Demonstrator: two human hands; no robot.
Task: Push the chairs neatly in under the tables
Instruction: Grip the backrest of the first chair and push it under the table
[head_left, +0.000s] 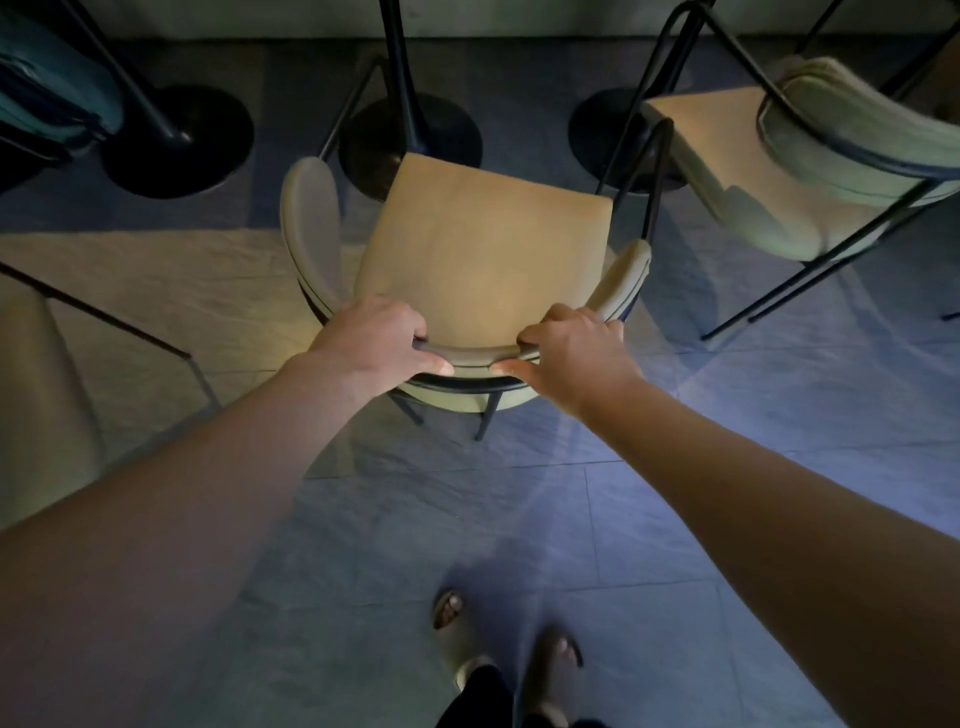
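A tan-seated chair (483, 249) with a curved padded backrest and thin black legs stands straight ahead of me on the floor. My left hand (376, 338) grips the left part of the backrest top, fingers curled over it. My right hand (569, 348) grips the right part of the same backrest. The seat's front edge points toward a round black table base (410, 140) with its black post. The tabletop itself is out of view.
A second pale chair (779, 171) stands at the right, angled. Part of another chair (36, 374) shows at the left edge. Two more round table bases (176, 140) (608, 130) flank the middle one. A teal seat (52, 88) is at top left. My sandalled feet (498, 639) are below.
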